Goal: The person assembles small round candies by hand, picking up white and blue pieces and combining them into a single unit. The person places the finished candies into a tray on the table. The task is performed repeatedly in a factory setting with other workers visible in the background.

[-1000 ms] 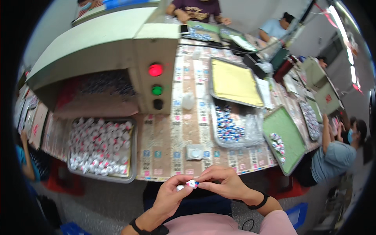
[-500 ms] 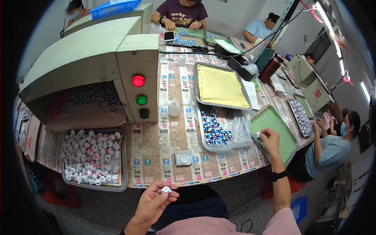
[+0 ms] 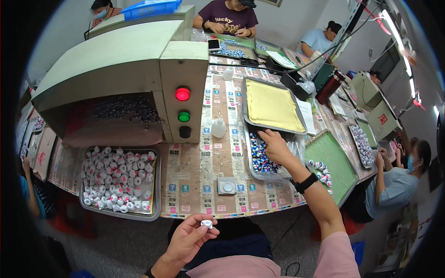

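Near the table's front edge my left hand (image 3: 192,237) is closed, pinching a small white moulded piece (image 3: 206,224) between thumb and fingers. My right hand (image 3: 274,147) reaches down over the metal tray (image 3: 254,174) of small blue-and-white pieces (image 3: 260,156). Its fingers are stretched out, with the tips among the pieces at the tray's upper part; the thumb is mostly hidden. Right of this forearm, a green-lined tray (image 3: 334,160) bears several small white, pink and dark pieces (image 3: 321,172) in a curved row.
A tray (image 3: 156,185) heaped with white rounded pieces stands at left, before a machine (image 3: 184,69) with red and green lights. A yellow-lined tray (image 3: 273,104) overlaps the blue pieces' tray. A white bottle (image 3: 218,127) and small square block (image 3: 226,186) stand mid-table. Co-workers sit around.
My right hand has moved left from the green-lined tray to the blue-and-white pieces, and the small piece it pinched is no longer seen in it. My left hand still holds the white piece.
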`<action>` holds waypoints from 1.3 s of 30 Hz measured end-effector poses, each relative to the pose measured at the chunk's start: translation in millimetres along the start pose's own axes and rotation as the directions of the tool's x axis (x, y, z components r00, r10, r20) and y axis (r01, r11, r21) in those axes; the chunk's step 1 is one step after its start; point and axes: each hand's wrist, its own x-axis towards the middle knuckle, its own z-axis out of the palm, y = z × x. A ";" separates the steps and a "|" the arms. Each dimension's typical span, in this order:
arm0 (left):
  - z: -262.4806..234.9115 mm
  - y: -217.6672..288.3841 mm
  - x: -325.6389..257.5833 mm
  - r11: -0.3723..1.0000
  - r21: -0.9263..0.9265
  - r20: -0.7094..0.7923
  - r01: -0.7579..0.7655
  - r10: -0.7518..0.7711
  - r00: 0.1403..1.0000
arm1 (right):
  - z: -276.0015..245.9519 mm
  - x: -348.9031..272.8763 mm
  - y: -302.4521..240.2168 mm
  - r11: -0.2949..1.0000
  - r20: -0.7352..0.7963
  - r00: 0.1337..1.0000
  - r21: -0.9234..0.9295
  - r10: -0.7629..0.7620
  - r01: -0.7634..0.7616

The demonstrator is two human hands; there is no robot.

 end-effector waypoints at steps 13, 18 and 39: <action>-10.7 -2.8 -1.1 1.000 -0.005 0.027 0.008 -0.008 1.000 | -32.9 -47.4 -7.6 0.864 -0.049 0.979 0.481 0.199 -0.152; -3.1 -5.0 6.2 1.000 0.002 0.044 -0.001 0.001 0.999 | -60.8 -74.8 -58.5 0.412 0.238 0.950 0.859 0.202 -0.303; -2.3 -6.8 12.0 0.995 -0.095 0.021 -0.012 0.014 1.000 | -55.6 -108.7 -132.7 0.031 0.551 0.834 0.834 -0.034 -0.550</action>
